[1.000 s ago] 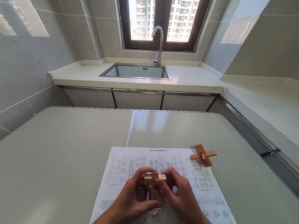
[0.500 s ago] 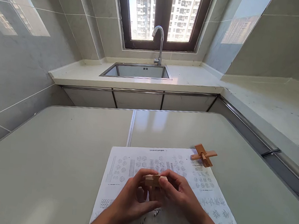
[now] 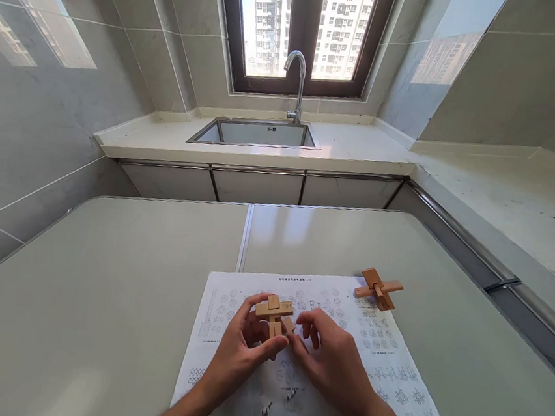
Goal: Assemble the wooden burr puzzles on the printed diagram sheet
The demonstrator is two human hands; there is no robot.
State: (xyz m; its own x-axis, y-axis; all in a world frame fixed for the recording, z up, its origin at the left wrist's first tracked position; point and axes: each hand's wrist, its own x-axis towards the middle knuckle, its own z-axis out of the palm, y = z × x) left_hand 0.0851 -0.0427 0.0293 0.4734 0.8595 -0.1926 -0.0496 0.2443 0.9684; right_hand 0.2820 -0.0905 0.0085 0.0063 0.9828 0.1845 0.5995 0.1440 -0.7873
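Observation:
My left hand (image 3: 248, 339) is closed around a small wooden interlocking block puzzle (image 3: 274, 310), held above the printed sheet (image 3: 235, 387). Light wooden bars cross each other in it, and one end points down toward my thumb. On its right side my right hand (image 3: 329, 353) has its fingers bent and apart from the thumb. The right thumb tip lies close against the puzzle's lower right piece; whether it touches I cannot tell. A second wooden piece, of darker crossed bars (image 3: 378, 289), rests at the sheet's upper right corner.
The sheet carries many small line drawings and lies on a pale table (image 3: 116, 297) with a seam (image 3: 245, 237). Beyond the table's far edge are a counter with a sink (image 3: 260, 134), a tap (image 3: 299, 86) and a window. A counter ledge (image 3: 514, 198) runs along the right.
My left hand has raised and tilted the puzzle, so its crossed bars show more. My right hand has come off its upper right end, and its fingers have spread.

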